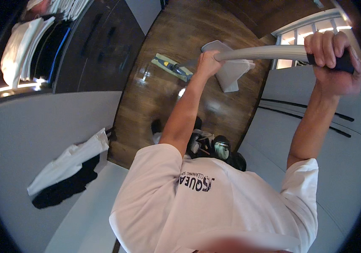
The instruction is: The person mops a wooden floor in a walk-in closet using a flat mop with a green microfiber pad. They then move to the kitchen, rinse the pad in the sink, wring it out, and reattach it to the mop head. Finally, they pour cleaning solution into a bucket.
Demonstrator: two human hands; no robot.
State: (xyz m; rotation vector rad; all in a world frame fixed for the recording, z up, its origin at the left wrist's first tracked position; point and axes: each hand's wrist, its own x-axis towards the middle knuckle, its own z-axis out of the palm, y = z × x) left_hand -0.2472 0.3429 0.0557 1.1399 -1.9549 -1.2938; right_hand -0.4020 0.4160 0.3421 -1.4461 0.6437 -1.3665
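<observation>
A flat mop with a long pale metal pole (262, 52) stretches across the upper part of the view. My left hand (209, 64) is wrapped around the pole's lower section. At its top end, the black grip (332, 61) is held in my right hand (335, 63). Beyond my left hand, the grey mop head (172, 67) with a pale yellow-green pad (159, 59) lies on the brown wood-look floor (180, 31). Behind the pole stands a white piece (229, 74) of some furniture or container; its exact kind is unclear.
Dark cabinet doors (101, 47) and hanging clothes (22, 50) line the left. Garments (72, 164) hang on a grey panel (41, 123). Grey doors with long black handles (307, 109) stand at right, below a window (310, 34). A black pouch or bag with supplies (204, 144) shows by my waist.
</observation>
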